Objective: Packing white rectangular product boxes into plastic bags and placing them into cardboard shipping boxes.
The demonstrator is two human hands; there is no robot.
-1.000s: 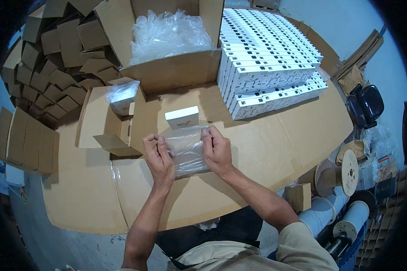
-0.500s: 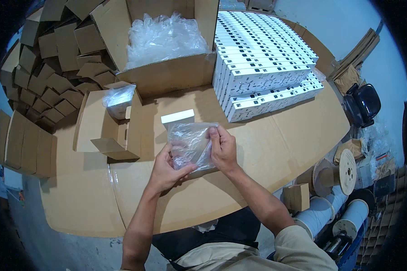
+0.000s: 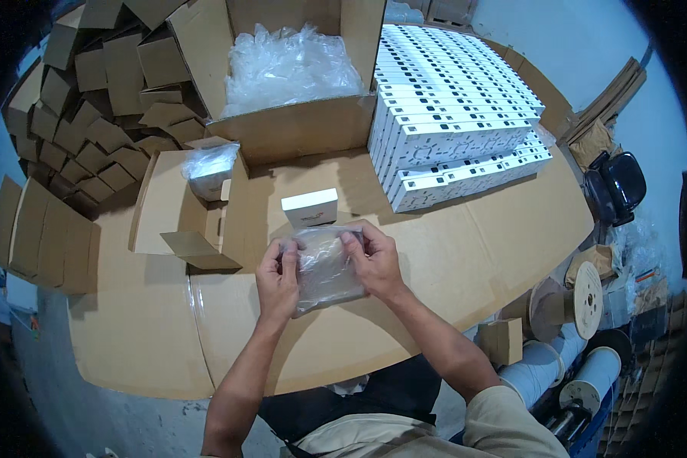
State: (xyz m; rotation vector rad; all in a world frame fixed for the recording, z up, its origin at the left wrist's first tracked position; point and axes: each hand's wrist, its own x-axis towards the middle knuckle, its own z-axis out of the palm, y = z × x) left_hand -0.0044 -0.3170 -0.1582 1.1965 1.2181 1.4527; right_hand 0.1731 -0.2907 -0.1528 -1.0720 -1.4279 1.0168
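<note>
A clear plastic bag (image 3: 324, 271) is stretched between my two hands above the cardboard-covered table. My left hand (image 3: 279, 276) pinches its upper left edge, thumb on top. At the upper right corner my right hand (image 3: 374, 263) grips the bag between thumb and fingers. I cannot make out anything inside the bag. Just beyond it stands a small white box (image 3: 310, 208) with a printed front. Left of that, an open cardboard box (image 3: 231, 221) holds items wrapped in clear plastic (image 3: 210, 168).
A large carton (image 3: 298, 130) full of clear bags (image 3: 290, 69) stands at the back. Stacked white boxes (image 3: 458, 145) rise at the back right. Brown cartons (image 3: 107, 69) pile up at the far left, with more cartons (image 3: 42, 237) nearer. Cable spools (image 3: 584, 301) stand off the table's right.
My left hand has shifted up from the bag's lower left to its upper left edge. The bag now hangs flatter, with its upper edge pulled between both hands.
</note>
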